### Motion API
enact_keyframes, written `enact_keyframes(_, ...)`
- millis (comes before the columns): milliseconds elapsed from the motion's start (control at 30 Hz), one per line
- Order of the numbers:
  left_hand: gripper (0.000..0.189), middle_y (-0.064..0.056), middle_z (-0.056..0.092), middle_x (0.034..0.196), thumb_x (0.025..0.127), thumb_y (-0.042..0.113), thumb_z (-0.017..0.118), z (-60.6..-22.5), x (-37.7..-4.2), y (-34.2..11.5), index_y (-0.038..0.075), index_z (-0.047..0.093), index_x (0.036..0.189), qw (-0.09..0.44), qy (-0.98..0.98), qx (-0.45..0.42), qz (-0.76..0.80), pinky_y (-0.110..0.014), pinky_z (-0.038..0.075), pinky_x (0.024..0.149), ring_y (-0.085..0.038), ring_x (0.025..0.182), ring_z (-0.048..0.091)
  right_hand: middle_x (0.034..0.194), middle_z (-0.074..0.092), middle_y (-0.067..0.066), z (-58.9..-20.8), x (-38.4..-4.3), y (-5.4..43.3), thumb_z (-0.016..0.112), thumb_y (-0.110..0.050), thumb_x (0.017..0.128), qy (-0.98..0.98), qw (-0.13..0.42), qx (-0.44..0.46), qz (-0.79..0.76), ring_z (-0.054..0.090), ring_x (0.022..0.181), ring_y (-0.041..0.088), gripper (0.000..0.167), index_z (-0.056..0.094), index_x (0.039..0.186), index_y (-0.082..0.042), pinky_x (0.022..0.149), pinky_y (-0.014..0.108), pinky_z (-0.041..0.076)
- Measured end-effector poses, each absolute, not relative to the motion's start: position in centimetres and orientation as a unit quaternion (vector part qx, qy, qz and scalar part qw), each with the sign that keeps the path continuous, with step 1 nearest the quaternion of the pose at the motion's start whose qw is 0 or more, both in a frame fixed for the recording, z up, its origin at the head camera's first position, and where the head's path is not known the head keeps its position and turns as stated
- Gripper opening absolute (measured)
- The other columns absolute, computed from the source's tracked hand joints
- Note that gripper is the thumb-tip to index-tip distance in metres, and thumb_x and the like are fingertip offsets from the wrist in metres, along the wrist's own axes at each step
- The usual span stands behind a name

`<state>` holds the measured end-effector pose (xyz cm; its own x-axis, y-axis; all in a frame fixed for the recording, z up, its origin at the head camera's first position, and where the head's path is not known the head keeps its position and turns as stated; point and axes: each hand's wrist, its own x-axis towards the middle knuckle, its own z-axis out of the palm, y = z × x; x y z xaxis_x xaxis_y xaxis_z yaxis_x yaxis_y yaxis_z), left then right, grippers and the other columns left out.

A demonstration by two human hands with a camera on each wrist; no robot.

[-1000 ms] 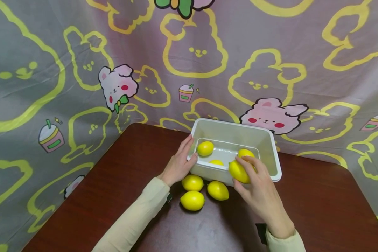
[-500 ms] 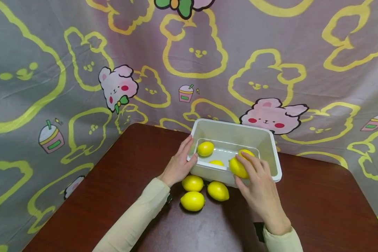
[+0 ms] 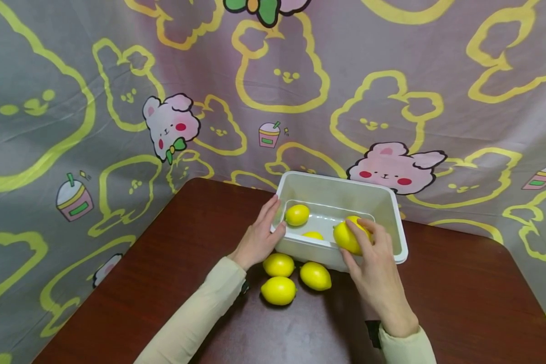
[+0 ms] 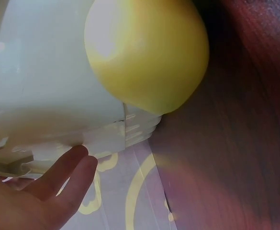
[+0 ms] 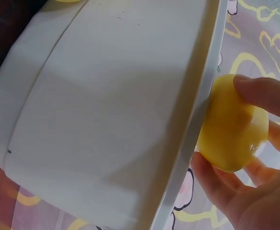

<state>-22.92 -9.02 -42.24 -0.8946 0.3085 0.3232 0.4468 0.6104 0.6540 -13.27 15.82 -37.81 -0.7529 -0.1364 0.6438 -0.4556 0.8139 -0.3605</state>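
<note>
A white plastic bin (image 3: 334, 184) stands on the table, two lemons (image 3: 298, 215) (image 3: 313, 235) visible in it. My right hand (image 3: 376, 265) holds a lemon (image 3: 349, 236) between thumb and fingers over the bin's front rim. In the right wrist view, that lemon (image 5: 233, 125) is beside the rim. Behind the held lemon, another one in the bin is mostly hidden. My left hand (image 3: 260, 235) rests against the bin's front left corner, fingers nearly straight along the side. Three lemons (image 3: 278, 265) (image 3: 315, 276) (image 3: 278, 290) lie on the table in front of the bin.
The dark brown wooden table (image 3: 182, 242) has rounded corners. Patterned fabric (image 3: 296, 60) hangs behind it and at both sides, close to the bin's back. My left forearm (image 3: 195, 313) reaches in left of the loose lemons.
My right hand has moved the held lemon slightly up and forward, further over the bin's inside. The left hand, bin and loose lemons have stayed in place.
</note>
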Motion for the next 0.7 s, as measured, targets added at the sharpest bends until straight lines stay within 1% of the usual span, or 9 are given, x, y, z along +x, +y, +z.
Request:
enact_keyframes(167,0.065,0.008,0.015,0.161,0.1,0.041,0.042,-42.28,-22.95,-9.04,0.011,0.027,0.155,0.088,-0.892,-0.212,-0.389,-0.044,0.049,0.089,-0.026,0.088,0.062,0.129,0.047,0.022,-37.8,-13.48,15.76,0.082,0.003,0.073,-0.898,0.315,0.156,0.265,0.042,0.113,0.041,0.061,0.059,0.129,0.001,0.09,0.051,0.04)
enact_keyframes(367,0.064,0.009,0.015,0.161,0.1,0.042,0.042,-42.27,-22.96,-9.04,0.016,0.025,0.156,0.084,-0.892,-0.21,-0.391,-0.044,0.047,0.092,-0.029,0.101,0.061,0.13,0.048,0.022,-37.9,-13.62,15.75,0.081,0.006,0.072,-0.896,0.319,0.144,0.272,0.043,0.114,0.041,0.061,0.058,0.129,0.001,0.09,0.052,0.04)
enact_keyframes(600,0.065,0.008,0.015,0.161,0.099,0.041,0.043,-42.31,-23.01,-9.02,0.01,0.027,0.155,0.086,-0.889,-0.212,-0.396,-0.046,0.047,0.092,-0.032,0.1,0.061,0.132,0.047,0.024,-38.06,-13.8,15.8,0.081,0.007,0.072,-0.895,0.321,0.144,0.275,0.043,0.114,0.043,0.06,0.058,0.128,0.002,0.092,0.054,0.039)
enact_keyframes(700,0.065,0.008,0.015,0.161,0.099,0.04,0.043,-42.36,-23.03,-9.02,0.01,0.028,0.155,0.087,-0.889,-0.213,-0.397,-0.046,0.047,0.091,-0.033,0.101,0.061,0.132,0.047,0.024,-38.14,-13.88,15.86,0.08,0.007,0.072,-0.894,0.322,0.143,0.277,0.042,0.115,0.043,0.06,0.058,0.127,0.003,0.092,0.054,0.039)
